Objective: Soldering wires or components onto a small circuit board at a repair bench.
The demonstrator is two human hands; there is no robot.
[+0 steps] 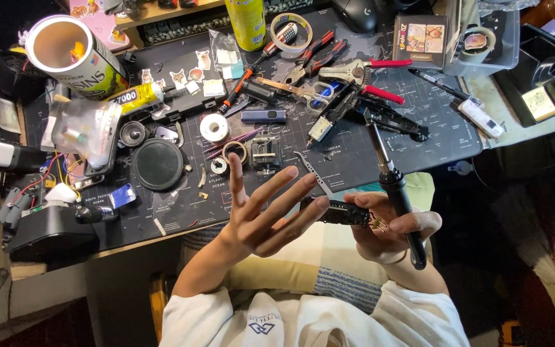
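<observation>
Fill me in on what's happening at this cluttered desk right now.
A person sits at a dark desk mat crowded with tools. The right hand grips a soldering iron, tip pointing up and away, and also holds a small black electronic part. The left hand is spread open, its fingers touching that part's end. Pliers, tape rolls and a round black disc lie on the mat.

My left hand sits left of my right hand, both in front of the surface; pliers lie behind, a round disc left.
</observation>
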